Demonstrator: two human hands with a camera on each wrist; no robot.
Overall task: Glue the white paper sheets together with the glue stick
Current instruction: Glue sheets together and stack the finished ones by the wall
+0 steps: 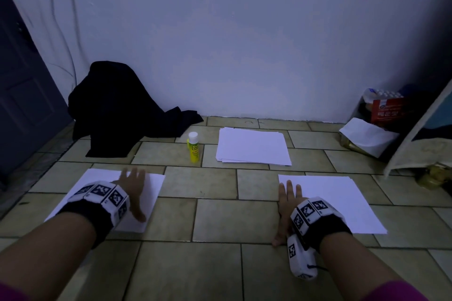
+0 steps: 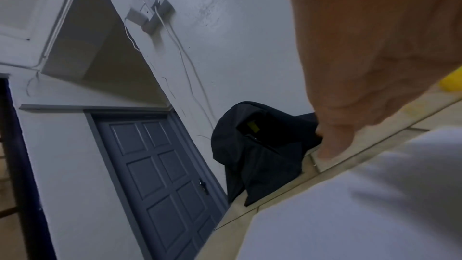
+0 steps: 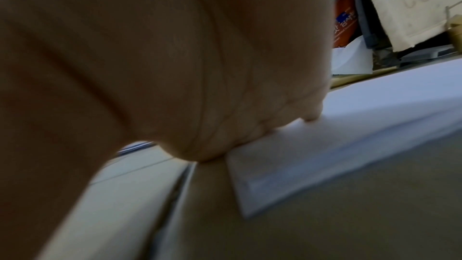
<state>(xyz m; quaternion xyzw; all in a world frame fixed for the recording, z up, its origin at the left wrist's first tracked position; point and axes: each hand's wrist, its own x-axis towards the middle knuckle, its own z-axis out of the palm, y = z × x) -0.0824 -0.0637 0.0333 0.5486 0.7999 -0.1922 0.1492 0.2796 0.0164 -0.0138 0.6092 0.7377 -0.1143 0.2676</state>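
A yellow glue stick (image 1: pixel 193 147) with a white cap stands upright on the tiled floor, left of a stack of white paper (image 1: pixel 253 146). A single white sheet (image 1: pixel 151 186) lies at the near left, and my left hand (image 1: pixel 130 187) rests flat on it with spread fingers. Another white sheet (image 1: pixel 342 203) lies at the near right. My right hand (image 1: pixel 287 205) lies flat on the floor, its fingers over that sheet's left edge. The left wrist view shows my palm (image 2: pixel 370 50) above the left sheet (image 2: pixel 362 205). The right wrist view shows my palm (image 3: pixel 162 56) pressing the right sheet's corner (image 3: pixel 300 155).
A black cloth heap (image 1: pixel 117 110) sits against the wall at the back left, beside a grey door (image 1: pixel 22 95). At the back right stand a red packet (image 1: pixel 387 109), crumpled white paper (image 1: pixel 368 135) and a leaning pale board (image 1: pixel 420 129).
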